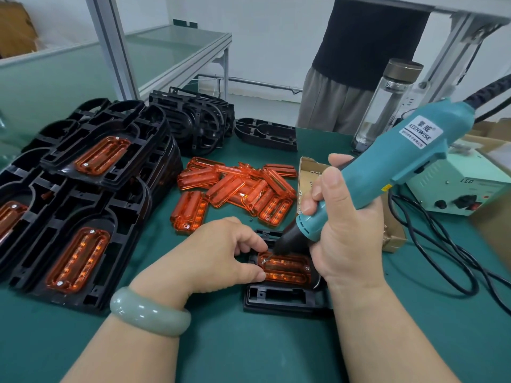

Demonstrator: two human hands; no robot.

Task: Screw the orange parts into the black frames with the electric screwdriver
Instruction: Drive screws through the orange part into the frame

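Head view, at the green table (249,352): both my forearms are cut off by the lower edge, with a pale green bangle (149,313) on the left wrist. Just beyond them a black frame (279,298) lies flat on the table, its right end hidden behind my right hand (345,239) and its far edge behind the tool's nose. Seated in it is an orange part (287,269), translucent, oblong and ribbed inside, with a small screw head showing near its right end. My left hand (218,252) pinches the part's left end between thumb and curled forefinger; the other fingers are tucked out of sight. My right grip is clenched round the teal electric screwdriver (392,167), which is tilted, bit tip down on the part's left corner. Whether a screw sits under the tip is too small to tell. Farther out, a loose pile of orange parts (235,186) lies mid-table. To the left are stacks of finished frames (91,161), orange pieces fitted in the top ones, the lower ones mostly covered. Behind the pile stand empty frames (193,120). At right a cardboard box (309,172) is largely hidden by my hand, beside a pale power unit (453,189) trailing black cables (442,244). A clear bottle (387,106) stands at the far edge, where a person (359,64) stands, cut off above the chest.
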